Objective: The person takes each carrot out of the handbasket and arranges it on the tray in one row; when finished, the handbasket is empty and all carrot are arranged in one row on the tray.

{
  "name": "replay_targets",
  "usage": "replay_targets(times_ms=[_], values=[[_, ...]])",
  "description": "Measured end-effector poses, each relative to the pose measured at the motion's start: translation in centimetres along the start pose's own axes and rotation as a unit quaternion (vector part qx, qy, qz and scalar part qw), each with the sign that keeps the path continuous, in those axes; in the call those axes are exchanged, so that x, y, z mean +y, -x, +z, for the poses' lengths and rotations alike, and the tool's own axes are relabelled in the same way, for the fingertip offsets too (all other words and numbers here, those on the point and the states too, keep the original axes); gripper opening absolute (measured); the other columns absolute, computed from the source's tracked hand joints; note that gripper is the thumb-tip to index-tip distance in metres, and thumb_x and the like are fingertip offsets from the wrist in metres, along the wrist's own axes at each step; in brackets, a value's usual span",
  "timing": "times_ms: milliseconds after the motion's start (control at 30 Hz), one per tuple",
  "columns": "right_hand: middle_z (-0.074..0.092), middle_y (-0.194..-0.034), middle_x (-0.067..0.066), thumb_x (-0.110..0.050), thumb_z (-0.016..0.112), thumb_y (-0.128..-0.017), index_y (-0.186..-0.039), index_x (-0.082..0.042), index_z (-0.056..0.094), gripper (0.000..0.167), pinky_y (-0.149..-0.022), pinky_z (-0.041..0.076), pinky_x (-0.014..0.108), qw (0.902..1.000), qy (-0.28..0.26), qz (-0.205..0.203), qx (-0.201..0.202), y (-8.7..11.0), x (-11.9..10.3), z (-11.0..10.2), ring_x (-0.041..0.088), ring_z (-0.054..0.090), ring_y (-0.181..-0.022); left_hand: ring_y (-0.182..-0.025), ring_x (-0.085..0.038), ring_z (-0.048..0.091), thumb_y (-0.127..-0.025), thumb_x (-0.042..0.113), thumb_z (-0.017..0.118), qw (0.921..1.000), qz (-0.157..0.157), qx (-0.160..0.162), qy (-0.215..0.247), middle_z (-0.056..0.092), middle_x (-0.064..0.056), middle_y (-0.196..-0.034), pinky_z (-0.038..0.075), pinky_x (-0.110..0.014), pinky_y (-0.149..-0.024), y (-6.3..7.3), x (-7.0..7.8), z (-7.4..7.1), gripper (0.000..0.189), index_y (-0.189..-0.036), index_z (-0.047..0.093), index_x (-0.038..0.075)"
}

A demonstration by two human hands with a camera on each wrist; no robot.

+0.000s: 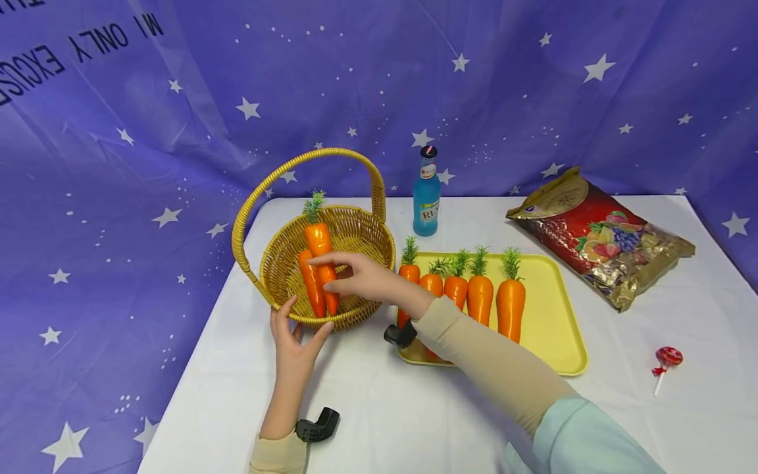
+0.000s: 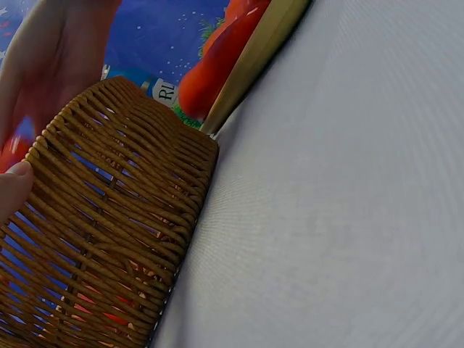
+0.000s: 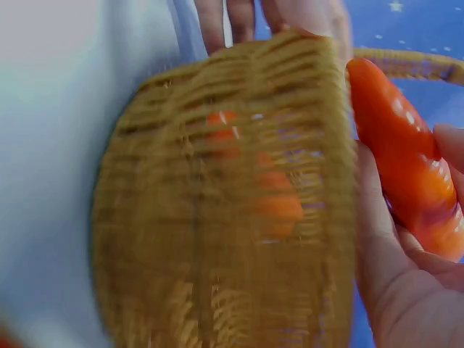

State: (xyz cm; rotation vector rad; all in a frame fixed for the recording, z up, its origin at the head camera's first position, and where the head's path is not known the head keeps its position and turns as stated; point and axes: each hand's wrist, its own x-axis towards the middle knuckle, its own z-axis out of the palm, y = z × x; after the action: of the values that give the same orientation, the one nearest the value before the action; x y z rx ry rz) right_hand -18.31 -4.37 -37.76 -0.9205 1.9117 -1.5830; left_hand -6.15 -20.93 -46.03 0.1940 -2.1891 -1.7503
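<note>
My right hand (image 1: 368, 276) grips an orange toy carrot (image 1: 318, 238) with a green leafy top, thumb on one side and fingers on the other. This carrot slants over the opening of a yellow-brown wicker basket (image 1: 367, 315), tip near the front rim. Beside it, a second carrot (image 1: 314, 289) lies in the basket, partly covered by the held one. Low at the basket's near side, my left hand (image 1: 293, 362) holds the rim with thumb and fingers spread apart. In the left wrist view, the left thumb (image 2: 14, 190) rests on the woven rim.
Several carrots (image 1: 510, 306) lie on a yellow tray (image 1: 551, 329) right of the basket, under my right forearm. Behind stands a blue bottle (image 1: 426, 197). A red and gold bag (image 1: 604, 237) and a red lollipop (image 1: 668, 357) are at the right. The basket's tall handle (image 1: 296, 161) arches up.
</note>
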Motion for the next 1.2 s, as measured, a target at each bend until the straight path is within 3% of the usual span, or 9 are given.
replay_targets(times_ms=[100, 267, 333, 433, 567, 700, 900, 1067, 1200], values=[[0.050, -0.137, 0.005, -0.010, 0.064, -0.093, -0.137, -0.018, 0.055, 0.046, -0.079, 0.055, 0.037, 0.9998, 0.001, -0.012, 0.018, 2.2, -0.3, -1.6, 0.023, 0.060, -0.105, -0.143, -0.029, 0.006, -0.082, 0.006, 0.077, 1.0000, 0.005, -0.002, 0.003, -0.010, -0.013, -0.157, 0.026, -0.052, -0.109, 0.0, 0.2, 0.0, 0.077, -0.145, 0.032, 0.009], [0.048, -0.140, -0.002, -0.015, 0.065, -0.094, -0.139, -0.022, 0.054, 0.047, -0.085, 0.052, 0.039, 0.9986, 0.020, -0.010, 0.048, 6.9, -1.0, -4.2, 0.022, 0.056, -0.113, -0.143, -0.033, 0.001, -0.082, 0.001, 0.075, 0.9998, -0.010, -0.009, 0.013, -0.014, -0.018, -0.156, 0.024, -0.055, -0.110, 0.3, 1.7, 0.3, 0.077, -0.145, 0.030, 0.003], [0.046, -0.143, -0.003, -0.018, 0.065, -0.094, -0.139, -0.024, 0.053, 0.047, -0.087, 0.051, 0.040, 0.9977, 0.023, -0.004, 0.063, 9.0, -1.0, -5.2, 0.023, 0.054, -0.116, -0.143, -0.032, -0.001, -0.082, 0.002, 0.075, 0.9997, -0.017, -0.009, 0.012, -0.016, -0.018, -0.156, 0.024, -0.054, -0.110, 0.4, 1.8, 0.4, 0.078, -0.145, 0.030, 0.003], [0.043, -0.145, -0.001, -0.019, 0.067, -0.093, -0.141, -0.027, 0.051, 0.051, -0.087, 0.051, 0.041, 0.9959, 0.009, 0.006, 0.090, 12.0, -0.4, -6.6, 0.026, 0.053, -0.117, -0.144, -0.029, -0.004, -0.082, 0.006, 0.077, 0.9999, -0.014, -0.005, 0.006, -0.016, -0.013, -0.157, 0.025, -0.052, -0.110, 0.2, 0.4, 0.4, 0.078, -0.145, 0.032, 0.008], [0.039, -0.147, 0.006, -0.014, 0.067, -0.092, -0.146, -0.022, 0.045, 0.059, -0.081, 0.054, 0.040, 0.9907, 0.005, 0.017, 0.135, 16.0, 0.1, -8.0, 0.031, 0.054, -0.114, -0.144, -0.029, -0.004, -0.083, 0.008, 0.077, 0.9999, -0.013, -0.003, 0.004, -0.014, -0.013, -0.157, 0.024, -0.052, -0.110, 0.3, 0.5, 0.3, 0.077, -0.145, 0.032, 0.007], [0.038, -0.147, 0.010, -0.012, 0.066, -0.093, -0.148, -0.020, 0.040, 0.062, -0.081, 0.054, 0.032, 0.9816, 0.043, 0.031, 0.183, 19.9, 1.1, -9.2, 0.028, 0.054, -0.110, -0.144, -0.028, -0.004, -0.083, 0.009, 0.077, 0.9999, -0.013, -0.003, 0.004, -0.015, -0.012, -0.157, 0.024, -0.053, -0.110, 0.3, 0.5, 0.2, 0.077, -0.145, 0.032, 0.008], [0.040, -0.143, 0.016, -0.009, 0.065, -0.093, -0.150, -0.017, 0.036, 0.065, -0.082, 0.051, 0.021, 0.9603, 0.118, 0.056, 0.246, 24.8, 2.4, -10.3, 0.011, 0.056, -0.105, -0.144, -0.028, -0.002, -0.083, 0.008, 0.077, 0.9999, -0.016, -0.003, 0.006, -0.014, -0.013, -0.157, 0.024, -0.052, -0.111, 0.2, 0.3, 0.2, 0.077, -0.145, 0.032, 0.008], [0.038, -0.141, 0.024, -0.013, 0.067, -0.092, -0.152, -0.017, 0.031, 0.070, -0.075, 0.052, 0.022, 0.9382, 0.166, 0.127, 0.276, 27.6, 3.3, -10.6, 0.027, 0.060, -0.098, -0.144, -0.027, -0.002, -0.082, 0.009, 0.077, 0.9998, -0.021, -0.004, 0.006, -0.016, -0.013, -0.157, 0.024, -0.050, -0.111, 0.2, 0.2, 0.1, 0.079, -0.146, 0.031, 0.007], [0.033, -0.138, 0.028, -0.018, 0.069, -0.091, -0.153, -0.016, 0.028, 0.075, -0.068, 0.053, 0.025, 0.9331, 0.167, 0.184, 0.260, 28.6, 4.3, -10.6, 0.031, 0.060, -0.092, -0.144, -0.028, -0.001, -0.082, 0.009, 0.078, 0.9997, -0.025, -0.004, 0.006, -0.016, -0.013, -0.157, 0.024, -0.050, -0.111, 0.1, 0.1, 0.2, 0.079, -0.146, 0.031, 0.008]])
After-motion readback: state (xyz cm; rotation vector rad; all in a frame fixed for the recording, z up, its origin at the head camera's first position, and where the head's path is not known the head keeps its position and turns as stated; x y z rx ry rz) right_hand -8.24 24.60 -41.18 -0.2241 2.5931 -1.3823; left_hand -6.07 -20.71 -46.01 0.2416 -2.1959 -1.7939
